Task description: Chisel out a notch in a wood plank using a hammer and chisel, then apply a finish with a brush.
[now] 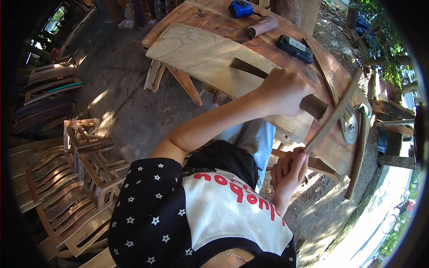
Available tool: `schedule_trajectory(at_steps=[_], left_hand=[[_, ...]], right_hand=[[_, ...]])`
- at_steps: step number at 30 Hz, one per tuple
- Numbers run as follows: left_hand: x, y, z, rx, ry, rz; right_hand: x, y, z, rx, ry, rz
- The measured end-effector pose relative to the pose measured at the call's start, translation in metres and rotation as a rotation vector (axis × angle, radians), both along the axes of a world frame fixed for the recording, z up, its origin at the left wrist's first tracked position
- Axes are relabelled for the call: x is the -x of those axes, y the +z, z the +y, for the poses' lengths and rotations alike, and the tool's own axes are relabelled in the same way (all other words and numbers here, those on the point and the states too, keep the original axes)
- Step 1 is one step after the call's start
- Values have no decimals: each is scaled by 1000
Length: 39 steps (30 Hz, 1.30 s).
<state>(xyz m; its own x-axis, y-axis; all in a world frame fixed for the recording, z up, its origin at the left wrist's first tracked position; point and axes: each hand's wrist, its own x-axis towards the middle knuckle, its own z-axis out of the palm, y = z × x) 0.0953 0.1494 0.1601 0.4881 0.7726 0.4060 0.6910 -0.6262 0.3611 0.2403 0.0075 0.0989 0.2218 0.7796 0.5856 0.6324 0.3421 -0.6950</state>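
My left hand is closed in a fist around a long dark tool. A thick brown end of it sticks out on the right, and a flat, tapering dark part shows to the left over a pale wooden board; its exact kind is unclear. Lower right, my right hand grips the near end of a thin, slightly curved wooden strip. The strip slants up and away to the right, passing close to the tool's brown end; whether they touch I cannot tell. The pale board lies along the table's near edge.
On the wooden table are a blue tape measure, a brown roll, a black case and a metal disc. A curved wooden piece leans at its right edge. Slatted wooden furniture parts stand left.
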Motion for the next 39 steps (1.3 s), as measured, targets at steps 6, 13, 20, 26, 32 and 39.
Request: schedule_trajectory(at_steps=[6,13,20,26,32,39], left_hand=[[31,1,12,-85,56,-92],[66,-8,27,-102,132,-44],[98,-7,38,-151,204,-148],[109,7,38,-75,161,-186],[145,-5,41,-61,248,-89],[171,4,46,-144,273,-97]], right_hand=[[4,43,15,-109,-84,953],[34,73,36,82,86,1229],[88,54,48,421,274,952],[74,20,71,298,357,739],[88,62,73,137,447,1017],[101,69,98,422,274,383]])
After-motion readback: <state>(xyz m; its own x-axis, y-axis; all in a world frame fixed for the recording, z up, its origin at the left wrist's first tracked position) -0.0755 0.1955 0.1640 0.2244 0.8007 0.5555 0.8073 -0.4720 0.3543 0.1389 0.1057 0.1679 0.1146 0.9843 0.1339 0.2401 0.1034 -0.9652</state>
